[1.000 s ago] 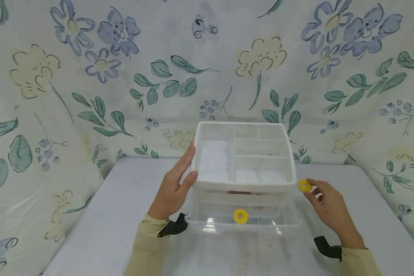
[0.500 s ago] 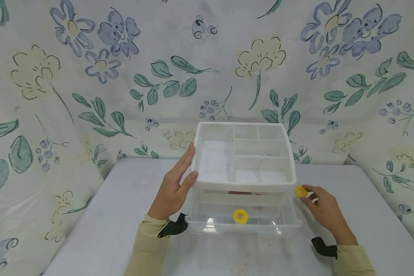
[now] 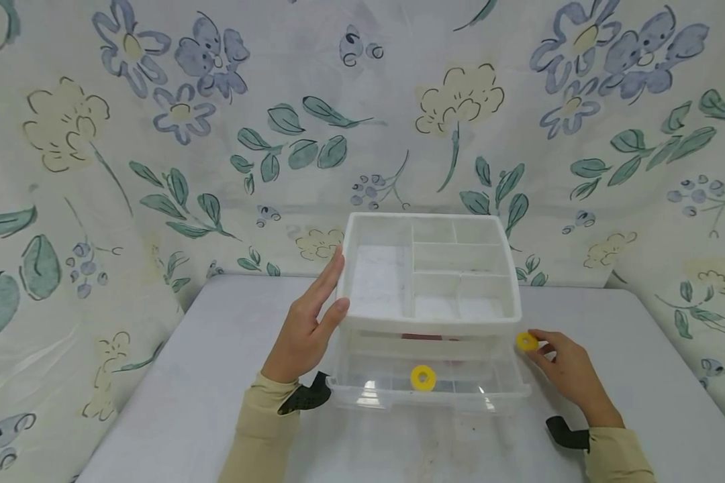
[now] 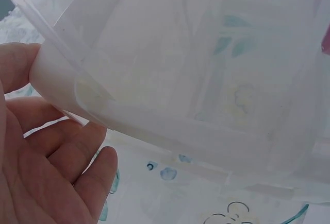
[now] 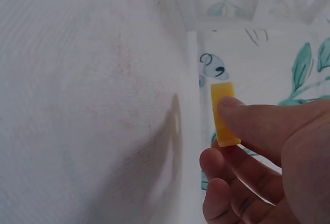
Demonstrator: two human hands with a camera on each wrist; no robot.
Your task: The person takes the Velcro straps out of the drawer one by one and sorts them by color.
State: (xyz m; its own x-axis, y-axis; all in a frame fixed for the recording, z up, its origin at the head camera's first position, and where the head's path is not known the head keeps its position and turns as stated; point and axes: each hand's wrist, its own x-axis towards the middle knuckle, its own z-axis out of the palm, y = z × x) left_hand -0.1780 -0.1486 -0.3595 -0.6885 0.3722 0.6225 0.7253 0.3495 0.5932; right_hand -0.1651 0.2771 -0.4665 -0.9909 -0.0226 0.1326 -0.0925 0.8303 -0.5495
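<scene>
A white plastic organizer box [image 3: 406, 295] with a compartment tray on top stands near the middle of the table. From its front a clear drawer [image 3: 374, 369] is pulled out, with a yellow ring [image 3: 423, 378] at its front part. My left hand [image 3: 305, 329] rests against the box's left side, fingers fairly straight; the left wrist view shows that hand [image 4: 56, 157] at the box's corner. To the right of the box, my right hand [image 3: 570, 369] pinches a second yellow ring [image 3: 526, 341] between thumb and fingers. That ring appears edge-on in the right wrist view.
A white table [image 3: 175, 389] lies under the box, with its back edge against a flower-patterned cloth [image 3: 362, 168]. Something red [image 3: 421, 337] shows through the gap under the tray. The top compartments differ in size.
My right hand has come nearer to me and slightly left, with the yellow ring held. The left hand stays at the box's side, and the drawer has not moved.
</scene>
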